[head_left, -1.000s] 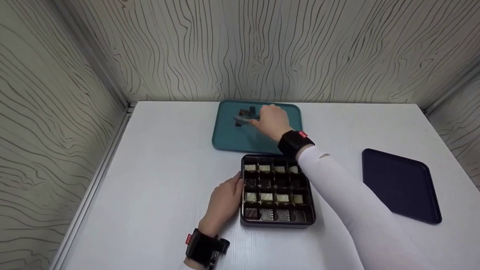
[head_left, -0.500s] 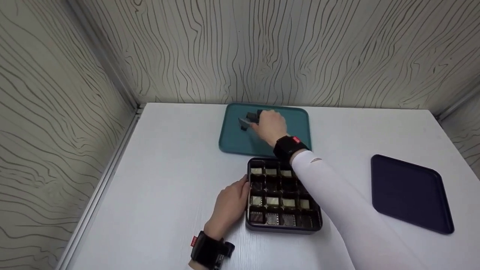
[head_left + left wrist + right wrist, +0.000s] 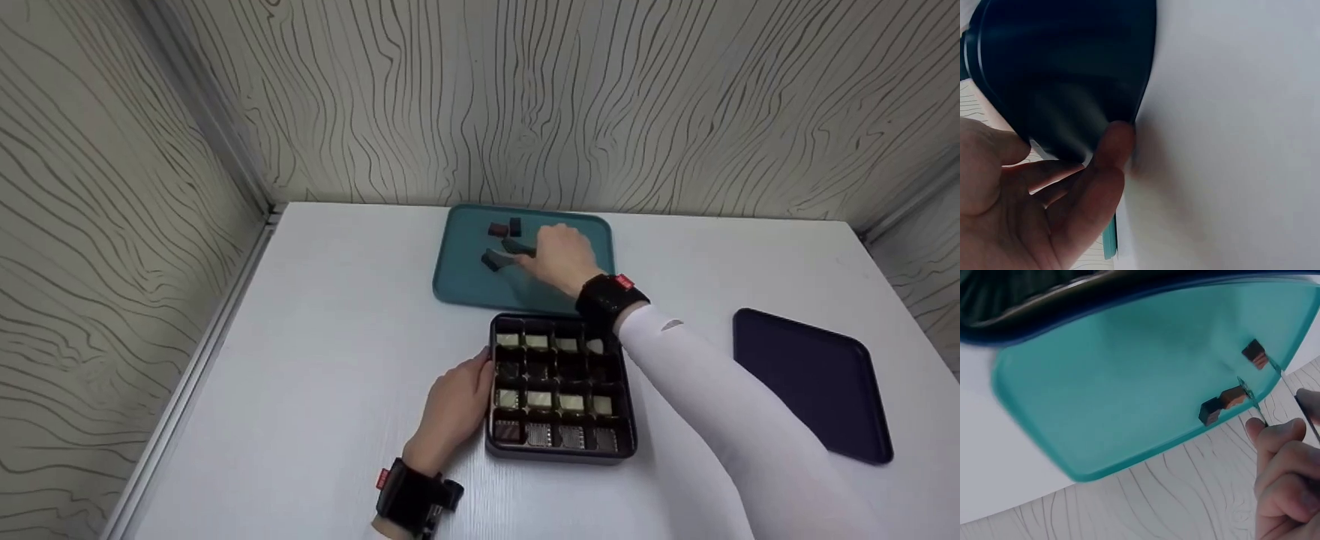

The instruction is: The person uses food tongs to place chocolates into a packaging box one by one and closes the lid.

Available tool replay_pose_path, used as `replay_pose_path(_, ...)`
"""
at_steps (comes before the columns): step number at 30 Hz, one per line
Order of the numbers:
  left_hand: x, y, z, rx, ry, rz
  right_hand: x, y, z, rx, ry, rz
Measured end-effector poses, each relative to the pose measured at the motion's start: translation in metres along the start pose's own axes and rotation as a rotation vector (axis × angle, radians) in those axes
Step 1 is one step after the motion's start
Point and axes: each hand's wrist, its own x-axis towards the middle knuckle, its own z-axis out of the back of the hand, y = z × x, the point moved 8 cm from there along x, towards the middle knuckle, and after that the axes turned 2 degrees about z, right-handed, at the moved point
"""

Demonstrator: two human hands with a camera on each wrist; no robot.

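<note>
My right hand (image 3: 566, 259) grips metal tongs (image 3: 1292, 391) above the teal tray (image 3: 469, 281). The two tong ends stand apart; in the right wrist view one is beside a dark brown piece (image 3: 1254, 353), the other by a reddish-brown piece (image 3: 1233, 397). Against that one lies a darker piece (image 3: 1210, 411). My left hand (image 3: 454, 405) rests along the left side of the dark compartment box (image 3: 559, 456), its fingertips touching the outer wall (image 3: 1061, 73). Rows of pale and dark pieces fill the box's compartments.
A dark blue lid-like tray (image 3: 814, 382) lies on the white table (image 3: 337, 337) to the right, partly behind my right sleeve. Behind the teal tray stands a wood-patterned wall (image 3: 525, 105), with another panel at the left.
My right hand has shifted a little right and nearer, and the tong ends have spread apart. Both back pieces on the teal tray now show clear of them. My left hand stays at the box.
</note>
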Motion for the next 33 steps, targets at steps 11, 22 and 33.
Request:
replay_pose_path(11,-0.001,0.003,0.000,0.002,-0.002,0.005,-0.002,0.008,-0.013,-0.018,0.022,0.030)
replay_pose_path(22,0.001,0.001,0.000,-0.001,-0.003,-0.006,-0.023,0.000,0.008,-0.108,0.121,0.115)
replay_pose_path(33,-0.001,0.002,0.001,0.000,0.003,0.002,-0.053,-0.014,0.022,-0.203,0.192,0.112)
